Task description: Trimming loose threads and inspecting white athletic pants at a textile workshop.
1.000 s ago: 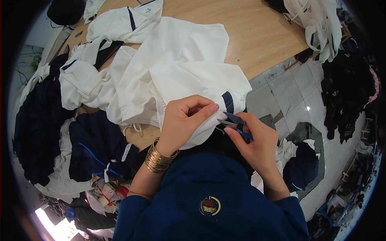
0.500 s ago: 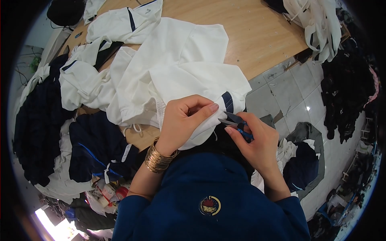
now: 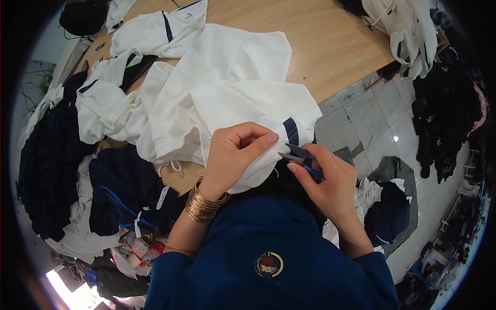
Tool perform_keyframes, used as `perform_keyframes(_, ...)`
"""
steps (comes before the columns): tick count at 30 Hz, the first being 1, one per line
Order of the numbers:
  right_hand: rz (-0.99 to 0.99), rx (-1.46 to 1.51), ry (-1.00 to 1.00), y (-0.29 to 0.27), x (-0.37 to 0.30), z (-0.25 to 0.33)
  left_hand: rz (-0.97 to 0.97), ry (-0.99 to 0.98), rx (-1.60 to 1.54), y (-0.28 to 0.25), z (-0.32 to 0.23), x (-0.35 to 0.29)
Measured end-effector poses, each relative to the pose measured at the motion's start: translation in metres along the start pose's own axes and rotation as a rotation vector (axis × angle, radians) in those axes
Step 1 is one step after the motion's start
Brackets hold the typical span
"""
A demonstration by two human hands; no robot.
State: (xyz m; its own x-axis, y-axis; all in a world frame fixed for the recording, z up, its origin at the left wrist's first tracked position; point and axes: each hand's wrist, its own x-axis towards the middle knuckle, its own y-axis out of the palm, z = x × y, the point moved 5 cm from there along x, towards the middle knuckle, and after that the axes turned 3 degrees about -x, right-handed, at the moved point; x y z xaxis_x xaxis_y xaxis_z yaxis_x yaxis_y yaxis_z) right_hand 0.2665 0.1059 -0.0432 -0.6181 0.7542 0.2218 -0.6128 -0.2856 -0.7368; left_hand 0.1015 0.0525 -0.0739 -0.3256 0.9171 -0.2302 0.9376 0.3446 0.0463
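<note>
White shorts with a drawstring waist and a navy stripe patch lie over the table's near edge. My left hand pinches the fabric near the hem, beside the navy patch. Bangles circle that wrist. In my right hand is a small pair of thread snips with dark blades and blue handles. The blades are parted and point left at the cloth close to my left fingertips. Whether they touch a thread is too small to tell.
More white garments are heaped on the wooden table at the far left. Navy clothes hang at its near left side. White pieces drape over the far right corner. A grey sack with clothes stands on the tiled floor.
Almost nothing differs. The whole view has shifted very slightly, and both hands keep their grip on the shorts and the thread snips.
</note>
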Motion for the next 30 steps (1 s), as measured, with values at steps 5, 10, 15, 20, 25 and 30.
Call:
perform_keyframes(5,-0.007,-0.007,0.0,-0.001,0.0,0.001,0.002,-0.012,-0.008,0.0,-0.001,0.0)
perform_keyframes(10,-0.022,0.038,0.032,0.004,-0.001,-0.001,-0.01,0.002,0.003,-0.001,-0.001,-0.001)
perform_keyframes(15,0.057,0.266,0.193,0.016,-0.005,-0.012,-0.019,-0.007,-0.02,-0.001,0.0,-0.001)
perform_keyframes(20,0.067,0.484,0.292,0.03,-0.008,-0.019,-0.017,0.002,-0.016,-0.001,0.001,-0.002)
perform_keyframes(25,0.196,0.861,0.49,0.053,-0.008,-0.03,0.005,0.017,-0.008,0.004,0.001,-0.004)
perform_keyframes(30,0.229,1.282,0.616,0.057,-0.008,-0.029,-0.006,0.022,0.013,0.003,0.005,-0.003)
